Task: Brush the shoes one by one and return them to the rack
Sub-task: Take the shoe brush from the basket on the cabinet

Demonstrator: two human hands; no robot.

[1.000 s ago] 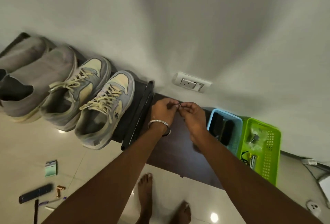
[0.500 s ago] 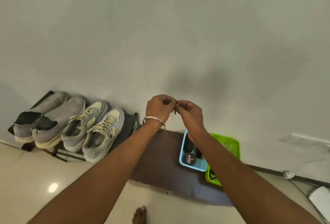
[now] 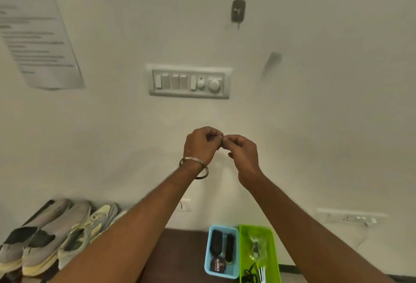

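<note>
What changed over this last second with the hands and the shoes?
The view tipped upward: a switch panel and paper notice on the wall came into sight. The left hand and right hand stayed fingertip to fingertip, rising with it. Shoes and baskets stayed put, untouched.

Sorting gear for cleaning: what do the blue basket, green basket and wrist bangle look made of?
Blue basket: likely plastic, smooth matte moulded walls with rounded corners. Green basket: likely plastic, glossy and slightly translucent. Bangle on the left wrist: probably metal, thin and silvery with a shine.
</note>
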